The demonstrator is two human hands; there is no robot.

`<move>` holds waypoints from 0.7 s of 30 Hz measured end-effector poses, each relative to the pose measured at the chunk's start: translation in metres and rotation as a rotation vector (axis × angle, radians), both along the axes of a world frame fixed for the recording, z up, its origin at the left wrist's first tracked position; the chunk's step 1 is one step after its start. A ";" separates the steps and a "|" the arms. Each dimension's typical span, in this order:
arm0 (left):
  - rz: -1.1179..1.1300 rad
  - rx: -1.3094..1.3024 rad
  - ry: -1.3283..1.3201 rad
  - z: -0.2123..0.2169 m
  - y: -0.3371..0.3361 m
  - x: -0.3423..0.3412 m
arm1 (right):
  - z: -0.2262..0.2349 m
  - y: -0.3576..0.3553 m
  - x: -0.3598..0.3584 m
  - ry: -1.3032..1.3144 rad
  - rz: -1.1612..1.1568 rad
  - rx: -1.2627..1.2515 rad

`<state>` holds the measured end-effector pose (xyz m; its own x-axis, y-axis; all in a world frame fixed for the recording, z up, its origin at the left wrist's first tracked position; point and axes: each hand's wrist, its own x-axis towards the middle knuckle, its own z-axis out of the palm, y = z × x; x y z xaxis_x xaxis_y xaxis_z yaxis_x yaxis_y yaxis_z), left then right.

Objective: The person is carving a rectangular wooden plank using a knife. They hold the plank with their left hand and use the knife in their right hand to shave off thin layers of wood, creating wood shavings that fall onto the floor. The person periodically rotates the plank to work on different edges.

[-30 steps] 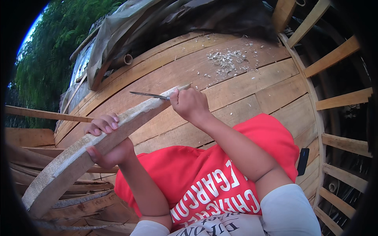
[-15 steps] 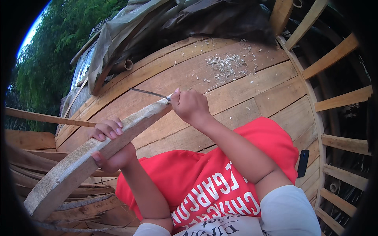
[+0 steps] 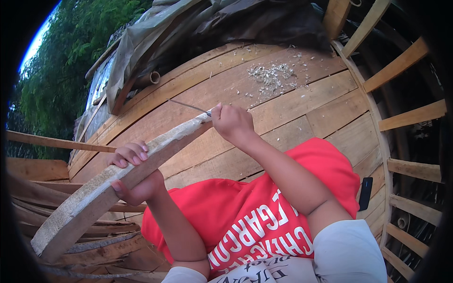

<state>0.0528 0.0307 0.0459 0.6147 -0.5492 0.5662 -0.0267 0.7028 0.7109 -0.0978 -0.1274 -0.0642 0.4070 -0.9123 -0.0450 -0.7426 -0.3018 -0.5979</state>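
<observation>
A long, thick wooden plank (image 3: 75, 217) slants from the lower left up to the middle, its top edge rough and speckled, paler where cut near the far end. My left hand (image 3: 147, 186) is wrapped round its middle, with fingers over the top edge and thumb on the near side. At the plank's far end, my right hand (image 3: 233, 123) is closed round the handle of a knife (image 3: 191, 107). The thin dark blade points left and lies across the pale edge by its base. The fist hides most of the handle.
Curly wood shavings (image 3: 271, 78) lie on the plank floor (image 3: 330, 113) ahead. A red garment (image 3: 321, 165) covers my lap. Beside it is a dark phone (image 3: 365, 193), near a slatted railing (image 3: 413, 116). Rough boards (image 3: 42, 193) are at left; plastic sheeting (image 3: 137, 52) hangs beyond.
My right hand and the knife have shifted slightly right, toward the plank's far end. My left hand keeps its hold on the plank.
</observation>
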 end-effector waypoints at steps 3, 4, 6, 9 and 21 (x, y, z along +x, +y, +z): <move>0.004 0.009 -0.006 0.000 0.000 -0.008 | -0.016 0.000 -0.007 -0.002 -0.018 0.005; -0.002 0.009 -0.012 0.002 -0.004 -0.006 | -0.019 -0.008 -0.007 0.017 -0.066 0.028; -0.045 -0.016 -0.017 0.004 -0.008 -0.004 | -0.025 -0.013 -0.008 -0.004 -0.063 0.012; -0.076 -0.036 -0.022 -0.003 0.000 0.003 | -0.003 0.003 0.002 -0.098 0.064 -0.053; -0.015 -0.034 0.003 -0.002 -0.006 0.005 | -0.031 -0.020 -0.013 0.063 -0.054 0.015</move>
